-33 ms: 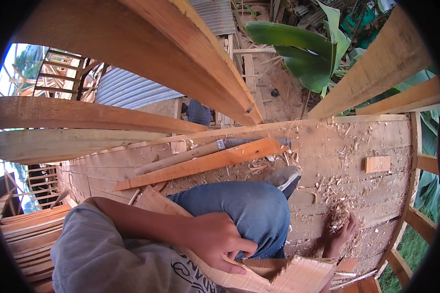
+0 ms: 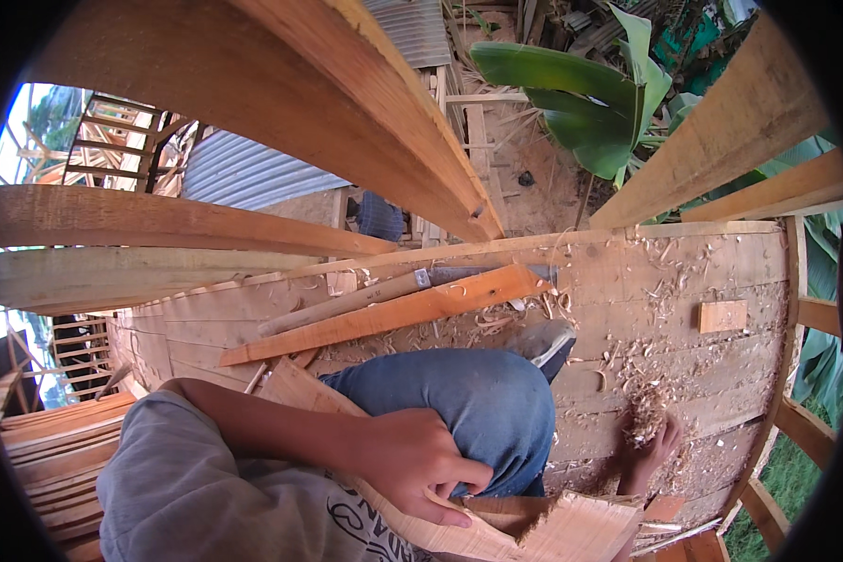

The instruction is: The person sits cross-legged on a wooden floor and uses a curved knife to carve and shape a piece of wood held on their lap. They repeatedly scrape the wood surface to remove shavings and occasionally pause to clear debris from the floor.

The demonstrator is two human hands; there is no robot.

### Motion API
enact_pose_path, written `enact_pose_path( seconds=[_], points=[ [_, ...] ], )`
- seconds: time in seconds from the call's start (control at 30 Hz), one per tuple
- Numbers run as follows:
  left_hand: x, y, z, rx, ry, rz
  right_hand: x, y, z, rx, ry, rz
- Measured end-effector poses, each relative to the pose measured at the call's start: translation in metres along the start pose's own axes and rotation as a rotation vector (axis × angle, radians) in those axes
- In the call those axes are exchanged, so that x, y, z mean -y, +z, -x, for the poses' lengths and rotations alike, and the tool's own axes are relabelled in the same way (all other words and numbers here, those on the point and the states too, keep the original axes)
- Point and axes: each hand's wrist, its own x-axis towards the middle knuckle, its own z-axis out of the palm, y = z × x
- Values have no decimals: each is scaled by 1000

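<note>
A curved, pale wooden board point(image 2: 581, 526) with a rough notch in its upper edge lies across my lap. My left hand point(image 2: 431, 465) is closed round its edge, thumb on the near face. To the right, my right hand point(image 2: 660, 442) reaches down beyond the board to the planks. Its fingers curl against a clump of wood shavings point(image 2: 646, 414), and part of the hand is hidden behind them. My bent knee in blue jeans point(image 2: 450, 389) rises between the hands.
Ahead lie a long-handled tool point(image 2: 347, 302) and a tapered orange-brown wood piece point(image 2: 384, 314). A small wood block point(image 2: 723, 316) sits on the plank floor point(image 2: 585, 379) at right. Upright timbers point(image 2: 421, 159) stand at the far edge; stacked boards point(image 2: 61, 468) are at left.
</note>
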Motion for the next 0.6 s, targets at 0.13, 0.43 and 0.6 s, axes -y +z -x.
enact_pose_path(
  seconds=[0.13, 0.43, 0.6],
  points=[
    [1, -2, 0, 19, -8, -4, -24, 3, 16, 45, -80, -42],
    [1, -1, 0, 26, -23, 23, -8, -25, -16, 141, 172, -201],
    [-1, -3, 3, 45, -49, 17, 18, -42, -30, 59, -16, -93]
  ],
)
